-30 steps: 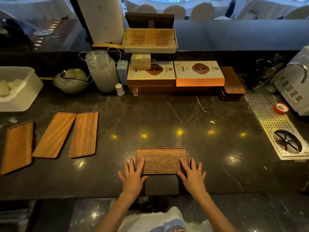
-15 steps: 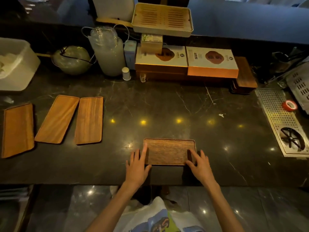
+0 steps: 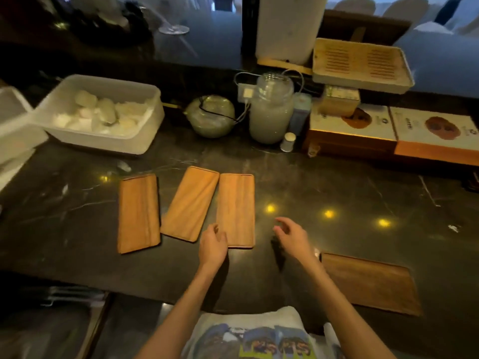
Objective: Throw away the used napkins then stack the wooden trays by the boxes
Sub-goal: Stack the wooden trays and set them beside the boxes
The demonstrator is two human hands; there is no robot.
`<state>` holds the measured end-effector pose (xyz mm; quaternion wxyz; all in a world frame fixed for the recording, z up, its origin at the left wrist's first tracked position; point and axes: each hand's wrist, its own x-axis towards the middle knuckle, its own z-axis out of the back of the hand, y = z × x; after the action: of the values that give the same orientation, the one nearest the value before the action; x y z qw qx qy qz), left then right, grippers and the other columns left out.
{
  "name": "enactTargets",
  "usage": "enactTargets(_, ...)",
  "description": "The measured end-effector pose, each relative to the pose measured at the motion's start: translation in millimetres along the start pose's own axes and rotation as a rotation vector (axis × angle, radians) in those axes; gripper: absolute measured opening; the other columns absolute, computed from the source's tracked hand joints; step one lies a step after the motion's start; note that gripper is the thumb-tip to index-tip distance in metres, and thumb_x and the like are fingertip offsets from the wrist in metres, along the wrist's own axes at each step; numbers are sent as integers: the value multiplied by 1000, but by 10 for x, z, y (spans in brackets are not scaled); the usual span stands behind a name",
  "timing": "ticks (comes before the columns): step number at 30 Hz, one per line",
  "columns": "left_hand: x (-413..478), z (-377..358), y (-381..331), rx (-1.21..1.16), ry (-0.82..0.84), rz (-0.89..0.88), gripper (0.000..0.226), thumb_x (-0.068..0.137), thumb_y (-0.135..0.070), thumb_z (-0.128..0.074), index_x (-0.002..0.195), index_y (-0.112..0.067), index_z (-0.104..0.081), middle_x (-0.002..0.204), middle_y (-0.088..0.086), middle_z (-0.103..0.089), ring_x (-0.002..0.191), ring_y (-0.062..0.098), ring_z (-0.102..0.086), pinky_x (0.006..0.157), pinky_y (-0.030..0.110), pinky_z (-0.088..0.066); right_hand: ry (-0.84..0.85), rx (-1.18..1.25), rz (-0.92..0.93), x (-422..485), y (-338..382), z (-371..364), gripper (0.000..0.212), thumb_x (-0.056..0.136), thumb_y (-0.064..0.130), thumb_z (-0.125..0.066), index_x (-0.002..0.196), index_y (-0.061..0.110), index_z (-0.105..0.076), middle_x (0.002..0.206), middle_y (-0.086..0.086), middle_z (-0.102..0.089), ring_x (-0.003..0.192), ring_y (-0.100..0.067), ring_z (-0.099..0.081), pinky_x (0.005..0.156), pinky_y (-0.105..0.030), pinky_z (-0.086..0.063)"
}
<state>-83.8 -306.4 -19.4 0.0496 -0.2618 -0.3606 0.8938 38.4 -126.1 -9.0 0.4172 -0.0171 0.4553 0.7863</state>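
Tub (image 3: 145, 120) holds white lumps; both hands (image 3: 212, 244) (image 3: 294, 235) hover open, empty, above trays (image 3: 234, 208).

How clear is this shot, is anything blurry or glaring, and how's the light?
Head view: dim, warm light. Three small yellow glare spots reflect off the dark counter. Motion blur smears the left hand, the right hand and the far background. Wide-angle distortion bends the counter edge. The three light trays stay fairly readable, and the dark tray nearly merges with the counter.

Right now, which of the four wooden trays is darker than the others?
The dark tray lying alone by the right forearm; the three light trays lie side by side further left.
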Motion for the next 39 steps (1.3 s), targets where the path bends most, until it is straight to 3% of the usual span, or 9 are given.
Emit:
enactTargets(8,340,110,108,-53,212,140,37,87,-13,-63,122,-5,-54,120,14,-62,109,28,-60,98,42,-49,54,289,-331,271,437,-702,47,89,11,-61,134,10,-49,117,-12,-64,103,-23,-62,84,-35,-53)
enactTargets(12,231,172,98,-346,299,117,41,86,3,-61,124,-8,-50,106,10,-59,97,23,-61,87,38,-54,144,539,-395,128,328,-502,30,91,2,-55,120,2,-60,83,-6,-67,67,-11,-61,59,-22,-52)
enactTargets(15,0,141,30,-539,380,87,40,94,3,-50,130,-13,-49,114,5,-57,102,18,-61,84,32,-55,125,662,-408,-129,88,-314,23,92,9,-57,114,11,-65,93,-5,-73,82,-15,-68,75,-27,-56)
enactTargets(18,-241,-24,-119,-621,429,28,40,97,-1,-47,133,-19,-47,124,3,-55,108,15,-60,80,24,-56,31,818,-402,-363,-145,-163,21,95,10,-56,115,11,-63,96,-6,-72,90,-16,-69,70,-26,-56)
enactTargets(25,-836,-752,-571,-860,529,230,46,94,-1,-54,135,-12,-35,128,12,-55,116,27,-58,91,46,-54,-153,1031,-341,-759,-618,277,24,94,4,-54,115,15,-57,109,-11,-68,99,-19,-69,76,-30,-58)
enactTargets(31,-1297,-1368,-883,-651,487,35,36,99,-4,-44,126,-27,-40,118,-2,-61,105,11,-62,84,39,-57,-180,1084,-322,-1030,-1268,806,41,92,11,-60,130,8,-44,120,-21,-61,102,-25,-67,76,-35,-59)
enactTargets(34,-1392,-1565,-1006,-513,449,-40,29,101,-9,-41,120,-30,-47,115,-3,-61,102,5,-59,86,32,-53,-326,1156,-353,-1163,-1710,1239,53,93,22,-60,139,22,-34,124,-17,-58,105,-30,-65,83,-41,-56)
enactTargets(37,-1432,-1711,-1029,-380,396,-87,22,102,-18,-40,119,-27,-50,115,0,-60,106,16,-59,80,28,-49,-369,1071,-359,-1285,-2161,1734,53,94,30,-57,141,29,-35,131,-7,-50,112,-27,-59,84,-41,-56)
enactTargets(39,-1482,-1806,-1003,-276,379,-83,31,102,-21,-41,133,-20,-47,124,3,-54,116,23,-54,95,40,-49,-290,914,-354,-1363,-2374,1930,43,95,29,-56,136,27,-44,129,-7,-50,113,-26,-56,76,-36,-58)
